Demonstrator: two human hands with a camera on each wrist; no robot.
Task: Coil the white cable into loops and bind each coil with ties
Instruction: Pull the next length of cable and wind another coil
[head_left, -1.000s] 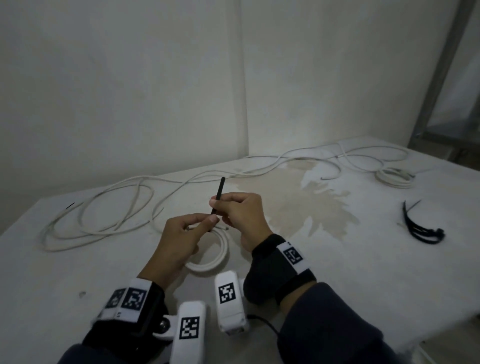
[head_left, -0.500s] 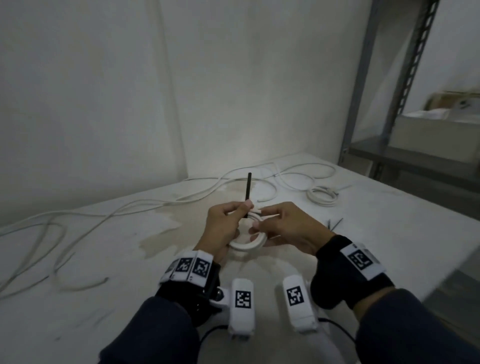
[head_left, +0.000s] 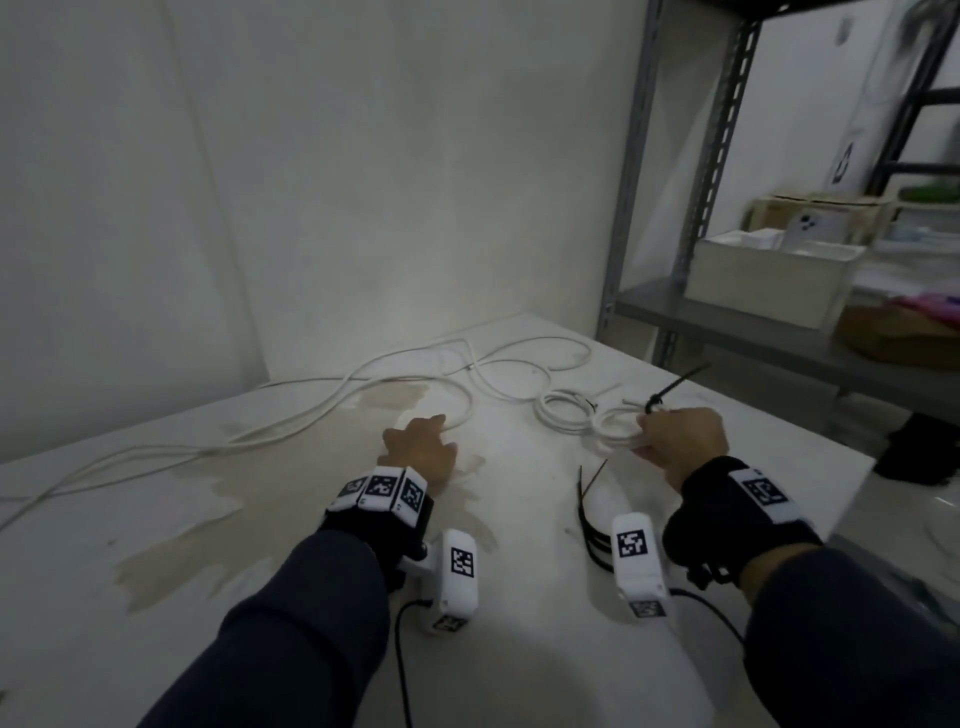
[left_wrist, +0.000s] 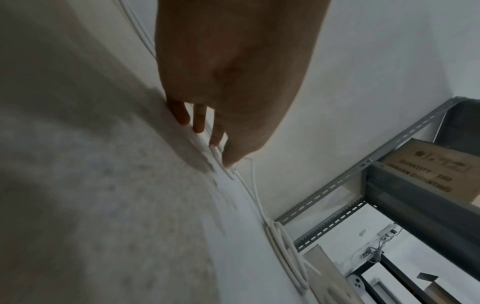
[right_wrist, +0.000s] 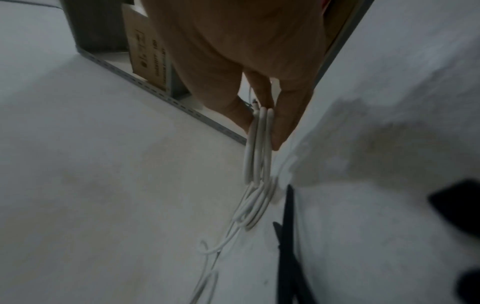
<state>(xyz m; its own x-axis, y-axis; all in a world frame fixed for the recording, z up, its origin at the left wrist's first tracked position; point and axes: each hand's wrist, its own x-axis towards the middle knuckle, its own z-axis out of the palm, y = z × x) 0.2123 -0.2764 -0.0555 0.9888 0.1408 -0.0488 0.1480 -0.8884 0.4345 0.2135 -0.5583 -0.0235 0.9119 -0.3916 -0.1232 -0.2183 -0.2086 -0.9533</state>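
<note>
Right hand (head_left: 680, 441), at right of centre in the head view, gripping a small tied coil (head_left: 615, 434) by thumb and fingers, black tie tail (head_left: 675, 387) sticking up; held just above the desk (head_left: 519, 649), likely for setting beside the earlier bound coil (head_left: 563, 408) touching it on the left. Left hand (head_left: 418, 449), centre frame, fingers straight, tips resting on the loose white cable (head_left: 291, 423), probably to start another loop. Spare ties (head_left: 589, 525) near the right wrist, handy for later.

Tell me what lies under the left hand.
The left hand rests on the stained table, its fingers touching a strand of the loose white cable. Anything beneath the palm is covered.
</note>
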